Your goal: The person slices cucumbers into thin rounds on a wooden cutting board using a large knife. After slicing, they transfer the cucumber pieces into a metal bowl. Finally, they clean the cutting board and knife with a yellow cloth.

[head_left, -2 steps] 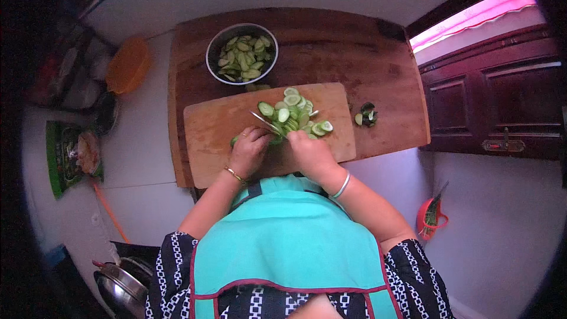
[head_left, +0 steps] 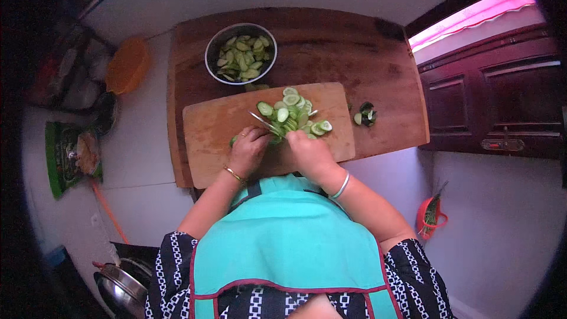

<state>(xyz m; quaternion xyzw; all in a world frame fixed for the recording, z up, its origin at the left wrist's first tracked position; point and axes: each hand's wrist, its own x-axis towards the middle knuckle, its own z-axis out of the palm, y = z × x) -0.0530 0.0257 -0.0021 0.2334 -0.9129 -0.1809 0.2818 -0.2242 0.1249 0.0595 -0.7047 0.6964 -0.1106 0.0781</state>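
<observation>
So the cucumber (head_left: 233, 141) is on the near half of the wooden cutting board (head_left: 215, 127), mostly hidden under the left hand (head_left: 249, 149). That hand's fingers are curled over and clamped on it, knuckles up, wrist coming in from the lower left with a gold bracelet (head_left: 234, 174) on it. The right hand (head_left: 309, 152) is closed tight around what looks like the knife (head_left: 261, 120) handle (the fist covers it), back of the hand up, forearm angling in from the lower right, silver bangle (head_left: 341, 186) at the wrist. The two hands are close together, and the thin blade points up and left, just past the left fingertips.

Pale green slices (head_left: 282, 115) are heaped right behind the blade. Past the board there's a round bowl (head_left: 239, 83) of more slices on the wooden table (head_left: 331, 47), and some dark green scraps (head_left: 365, 117) sit off to the right.

As for labels, there's a green package (head_left: 56, 159) way over left with printing on it, too blurry to make out.
</observation>
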